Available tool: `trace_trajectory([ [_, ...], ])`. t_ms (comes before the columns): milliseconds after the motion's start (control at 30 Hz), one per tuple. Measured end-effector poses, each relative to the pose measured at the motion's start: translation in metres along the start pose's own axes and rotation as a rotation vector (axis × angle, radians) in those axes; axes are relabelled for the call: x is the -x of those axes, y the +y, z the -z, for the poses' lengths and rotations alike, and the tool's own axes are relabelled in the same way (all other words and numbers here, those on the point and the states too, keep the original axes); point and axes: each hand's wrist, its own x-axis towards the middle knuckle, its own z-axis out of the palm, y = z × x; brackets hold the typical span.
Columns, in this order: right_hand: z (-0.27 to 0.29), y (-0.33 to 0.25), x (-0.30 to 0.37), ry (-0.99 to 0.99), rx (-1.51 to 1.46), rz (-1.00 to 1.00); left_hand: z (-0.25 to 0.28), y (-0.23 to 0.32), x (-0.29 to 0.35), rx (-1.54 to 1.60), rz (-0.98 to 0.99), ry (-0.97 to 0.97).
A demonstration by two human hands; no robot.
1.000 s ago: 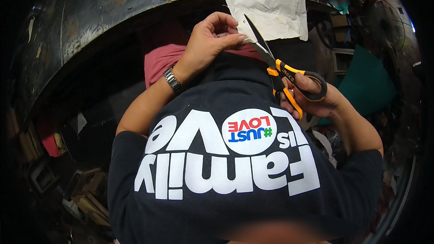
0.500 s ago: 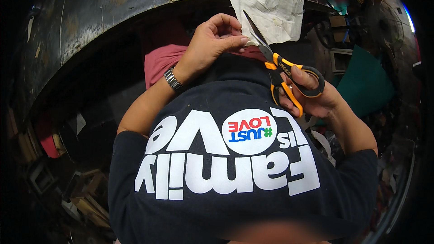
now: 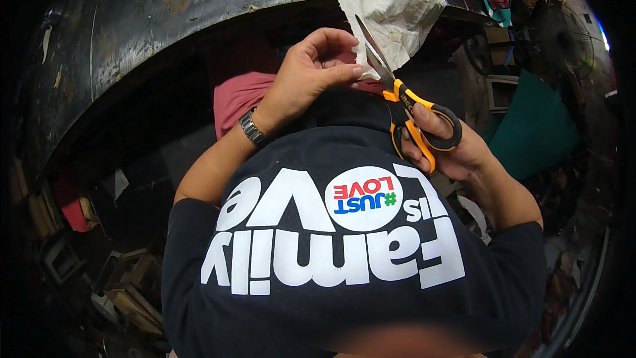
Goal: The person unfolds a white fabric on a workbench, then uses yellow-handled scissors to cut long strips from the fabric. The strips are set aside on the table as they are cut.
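Scissors (image 3: 404,103) higher now; two hands, one cloth (image 3: 391,0).

My black shirt (image 3: 344,252) has the only print I can see. It sits low in the middle, at about 6 o'clock. Big, fat white letters (image 3: 331,252) run across my chest, and from up here they look upside down. In the middle of them is a white round patch (image 3: 364,198) like a sticker. It has small red, blue and green marks inside. I see no boxes, packets, signs or screens on the dark counter (image 3: 132,46) up at 11 o'clock, or anywhere else.
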Motion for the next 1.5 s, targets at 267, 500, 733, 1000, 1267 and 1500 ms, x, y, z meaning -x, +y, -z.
trace_trajectory([
  [267,-0.001,-0.003,-0.018,0.004,-0.005,0.062,-0.001,0.010,0.004,-0.081,0.024,-0.050],
  [500,0.002,0.003,-0.019,0.018,0.007,0.082,-0.004,0.010,0.005,-0.090,0.042,-0.065],
  [733,0.005,-0.013,-0.037,0.006,0.018,0.146,0.001,0.013,0.007,-0.116,0.056,-0.091],
  [1000,0.004,-0.011,-0.056,-0.036,-0.077,0.125,0.003,0.014,0.009,-0.141,0.092,-0.080],
  [1267,0.009,-0.010,-0.057,-0.053,-0.033,0.162,0.008,0.015,0.000,-0.258,-0.019,-0.131],
  [1500,0.015,-0.009,-0.062,-0.038,0.033,0.172,0.036,0.024,-0.041,-0.126,-0.007,0.166],
])
